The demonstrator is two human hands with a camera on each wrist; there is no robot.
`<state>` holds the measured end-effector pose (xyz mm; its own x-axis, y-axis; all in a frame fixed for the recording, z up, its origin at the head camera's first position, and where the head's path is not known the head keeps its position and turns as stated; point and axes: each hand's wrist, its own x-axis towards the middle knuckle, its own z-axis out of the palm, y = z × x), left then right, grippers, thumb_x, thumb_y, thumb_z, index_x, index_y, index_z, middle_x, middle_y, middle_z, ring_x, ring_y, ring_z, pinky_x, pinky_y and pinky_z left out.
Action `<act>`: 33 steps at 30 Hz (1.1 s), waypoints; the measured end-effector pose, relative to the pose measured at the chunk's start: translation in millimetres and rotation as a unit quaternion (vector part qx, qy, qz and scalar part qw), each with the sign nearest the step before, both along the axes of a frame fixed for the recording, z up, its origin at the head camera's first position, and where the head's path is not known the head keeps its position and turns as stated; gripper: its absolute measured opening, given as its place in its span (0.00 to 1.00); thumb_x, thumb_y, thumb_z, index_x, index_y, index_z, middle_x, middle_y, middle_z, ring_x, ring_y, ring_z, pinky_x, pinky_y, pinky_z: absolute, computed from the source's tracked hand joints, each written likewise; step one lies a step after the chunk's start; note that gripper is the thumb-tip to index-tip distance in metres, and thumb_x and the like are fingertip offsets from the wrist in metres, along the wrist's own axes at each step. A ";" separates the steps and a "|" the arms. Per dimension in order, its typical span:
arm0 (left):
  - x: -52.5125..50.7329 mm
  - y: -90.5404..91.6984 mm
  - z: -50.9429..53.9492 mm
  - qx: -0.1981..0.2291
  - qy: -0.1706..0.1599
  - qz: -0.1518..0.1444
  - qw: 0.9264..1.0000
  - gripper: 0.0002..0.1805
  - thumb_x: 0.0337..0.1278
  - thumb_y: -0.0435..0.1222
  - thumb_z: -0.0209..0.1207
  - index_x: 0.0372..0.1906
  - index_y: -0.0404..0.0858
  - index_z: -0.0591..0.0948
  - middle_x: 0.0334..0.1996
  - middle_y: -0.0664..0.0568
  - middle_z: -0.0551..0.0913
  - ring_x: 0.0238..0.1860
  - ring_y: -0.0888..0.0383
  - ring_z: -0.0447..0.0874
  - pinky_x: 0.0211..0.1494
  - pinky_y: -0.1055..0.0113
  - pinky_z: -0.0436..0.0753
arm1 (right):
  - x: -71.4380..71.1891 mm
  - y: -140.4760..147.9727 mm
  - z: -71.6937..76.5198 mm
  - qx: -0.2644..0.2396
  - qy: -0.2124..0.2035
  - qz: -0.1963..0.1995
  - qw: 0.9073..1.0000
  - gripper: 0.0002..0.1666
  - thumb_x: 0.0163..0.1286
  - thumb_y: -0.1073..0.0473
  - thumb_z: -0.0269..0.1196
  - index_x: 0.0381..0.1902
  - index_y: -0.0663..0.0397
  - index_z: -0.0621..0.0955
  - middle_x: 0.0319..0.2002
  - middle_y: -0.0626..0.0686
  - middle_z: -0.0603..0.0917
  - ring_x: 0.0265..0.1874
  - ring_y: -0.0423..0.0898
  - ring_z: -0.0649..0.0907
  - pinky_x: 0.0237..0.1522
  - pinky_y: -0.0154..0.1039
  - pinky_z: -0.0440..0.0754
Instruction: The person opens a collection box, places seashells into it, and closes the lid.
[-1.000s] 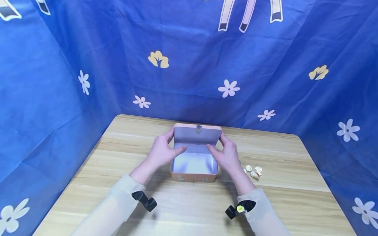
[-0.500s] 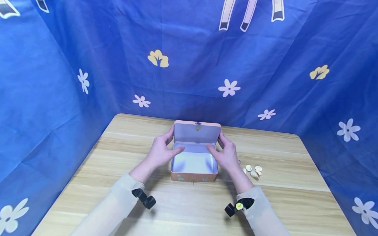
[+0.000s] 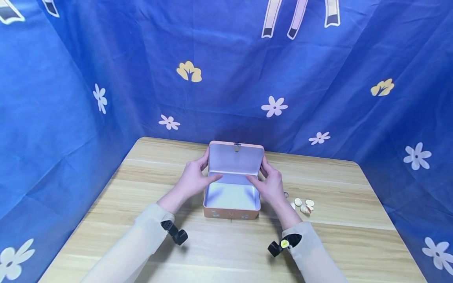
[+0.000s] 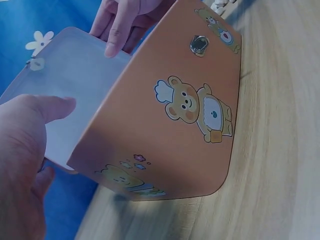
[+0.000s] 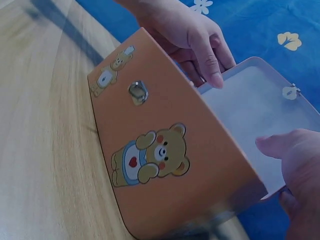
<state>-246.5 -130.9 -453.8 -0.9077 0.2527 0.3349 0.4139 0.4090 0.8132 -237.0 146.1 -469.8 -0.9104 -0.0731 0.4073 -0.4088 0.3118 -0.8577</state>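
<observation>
An orange tin box [image 3: 223,213] with a pale, bare inside stands on the table, its hinged lid [image 3: 236,159] raised at the back. My left hand [image 3: 192,179] holds the lid's left side, fingers round the outer edge and thumb across the inner face. On the opposite side my right hand [image 3: 270,182] holds the lid likewise. Both wrist views show bear pictures on the front wall, such as a bear in a white hat [image 4: 187,102], and a metal catch [image 5: 138,92]. The fingertips behind the lid are hidden.
Several small white shell-like pieces [image 3: 305,208] lie on the wooden table [image 3: 148,243] to the right of the box. A blue cloth [image 3: 226,98] with flowers hangs behind and at both sides of the table.
The lid has swung further up and back, so more of its inner face shows. Both hands have kept their places at its sides. The box has barely shifted.
</observation>
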 end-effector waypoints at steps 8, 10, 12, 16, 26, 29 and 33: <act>-8.3 4.8 -4.4 0.003 -0.019 0.000 1.000 0.60 0.53 0.32 0.80 0.84 0.32 0.54 0.77 0.38 0.64 0.73 0.46 0.71 0.72 0.59 0.72 | -7.5 3.1 -10.9 -0.011 -0.008 -0.008 1.000 0.57 0.60 0.66 0.81 0.80 0.67 0.62 0.75 0.63 0.68 0.68 0.57 0.76 0.67 0.45 0.75; -10.3 5.7 -6.0 0.002 -0.023 0.002 1.000 0.60 0.52 0.32 0.81 0.84 0.32 0.53 0.77 0.38 0.64 0.73 0.46 0.71 0.71 0.60 0.72 | -9.9 3.2 -13.1 -0.011 -0.009 -0.011 1.000 0.58 0.60 0.66 0.81 0.80 0.66 0.61 0.76 0.63 0.67 0.69 0.57 0.75 0.68 0.44 0.74; -12.4 6.2 -8.0 0.000 -0.025 0.007 1.000 0.61 0.52 0.33 0.81 0.84 0.32 0.53 0.78 0.38 0.63 0.72 0.46 0.72 0.71 0.60 0.72 | -12.5 2.9 -15.2 -0.014 -0.007 -0.009 1.000 0.58 0.59 0.67 0.81 0.81 0.66 0.61 0.77 0.63 0.66 0.70 0.56 0.74 0.68 0.44 0.74; -15.5 6.4 -11.7 -0.002 -0.027 0.016 1.000 0.61 0.52 0.33 0.81 0.83 0.30 0.52 0.78 0.37 0.61 0.72 0.45 0.72 0.71 0.61 0.72 | -17.2 2.4 -19.9 -0.025 -0.002 0.003 1.000 0.59 0.58 0.70 0.81 0.81 0.67 0.60 0.79 0.62 0.62 0.71 0.57 0.73 0.69 0.48 0.73; -20.4 7.3 -17.6 0.003 -0.029 0.019 0.999 0.62 0.51 0.34 0.81 0.83 0.29 0.51 0.79 0.36 0.59 0.72 0.44 0.71 0.70 0.60 0.72 | -21.9 3.3 -23.9 -0.027 -0.004 0.001 1.000 0.61 0.56 0.69 0.82 0.81 0.67 0.60 0.79 0.62 0.61 0.72 0.56 0.72 0.68 0.43 0.74; -21.9 6.2 -20.7 0.010 -0.027 0.017 0.999 0.62 0.52 0.33 0.81 0.83 0.30 0.52 0.79 0.36 0.60 0.72 0.45 0.72 0.70 0.60 0.73 | -24.2 4.1 -25.9 -0.028 -0.008 0.007 1.000 0.60 0.57 0.69 0.81 0.81 0.67 0.60 0.79 0.61 0.62 0.72 0.54 0.72 0.68 0.37 0.73; -23.1 5.6 -24.3 0.019 -0.026 0.019 0.999 0.61 0.52 0.33 0.81 0.84 0.32 0.53 0.78 0.37 0.62 0.71 0.46 0.74 0.70 0.61 0.73 | -25.0 3.6 -27.4 -0.033 -0.008 0.009 0.999 0.60 0.58 0.69 0.81 0.81 0.67 0.60 0.80 0.62 0.61 0.73 0.55 0.71 0.68 0.36 0.72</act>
